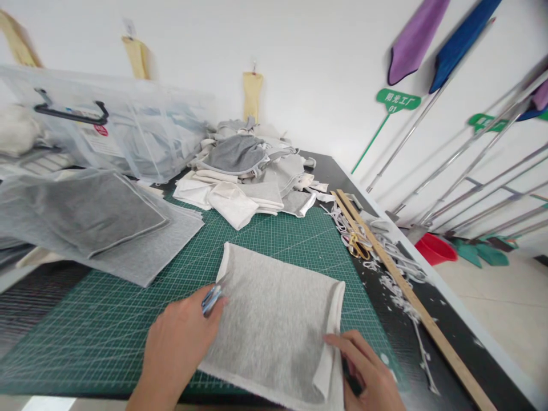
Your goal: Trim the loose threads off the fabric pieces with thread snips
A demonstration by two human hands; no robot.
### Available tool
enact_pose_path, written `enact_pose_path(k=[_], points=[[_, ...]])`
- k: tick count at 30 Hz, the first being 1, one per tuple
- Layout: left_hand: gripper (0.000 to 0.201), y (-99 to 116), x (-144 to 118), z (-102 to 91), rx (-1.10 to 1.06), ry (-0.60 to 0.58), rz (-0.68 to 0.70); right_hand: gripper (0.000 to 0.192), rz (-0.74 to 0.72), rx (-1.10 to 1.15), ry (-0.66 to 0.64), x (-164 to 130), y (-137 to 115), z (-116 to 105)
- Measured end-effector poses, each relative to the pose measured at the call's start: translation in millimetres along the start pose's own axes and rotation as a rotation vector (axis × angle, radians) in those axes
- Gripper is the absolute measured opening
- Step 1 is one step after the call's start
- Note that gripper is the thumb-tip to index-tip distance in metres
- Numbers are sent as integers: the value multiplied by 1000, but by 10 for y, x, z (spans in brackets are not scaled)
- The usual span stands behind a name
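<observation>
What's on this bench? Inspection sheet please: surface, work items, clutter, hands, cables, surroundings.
Surface: green gridded cutting mat on a dark tabletop.
Work items: light grey cloth on the mat, right edge curled over; small blue tool, type unclear.
Clutter: cloth pile, grey fabric stack, gold-handled scissors, wooden strip, scraps.
Hands: left hand holds the tool; right hand touches the curled edge, grip unclear.
Cables: nothing seen.
Surroundings: clear bin, white wall, red bucket.
</observation>
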State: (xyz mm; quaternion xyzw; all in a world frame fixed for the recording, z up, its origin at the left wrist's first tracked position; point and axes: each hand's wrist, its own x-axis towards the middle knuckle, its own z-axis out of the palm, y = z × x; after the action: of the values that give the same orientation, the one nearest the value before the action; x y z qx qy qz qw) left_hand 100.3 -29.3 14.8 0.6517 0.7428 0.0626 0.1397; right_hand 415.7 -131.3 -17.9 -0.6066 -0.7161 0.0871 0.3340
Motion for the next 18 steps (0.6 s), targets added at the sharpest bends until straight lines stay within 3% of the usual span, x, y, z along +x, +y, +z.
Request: enact_pose_path(k=[6,9,13,18], points=[[36,-6,46,26,-58,38,13,26,8,78,-58,111,-22,-146],[33,-6,68,20,-98,22,26,20,221,235,23,113,-67,-86],[24,20,87,10,-166,0,70,38,578,522,246,210,-208,120],[24,13,98,16,-257,-26,125,76,749,765,319,516,-326,224]])
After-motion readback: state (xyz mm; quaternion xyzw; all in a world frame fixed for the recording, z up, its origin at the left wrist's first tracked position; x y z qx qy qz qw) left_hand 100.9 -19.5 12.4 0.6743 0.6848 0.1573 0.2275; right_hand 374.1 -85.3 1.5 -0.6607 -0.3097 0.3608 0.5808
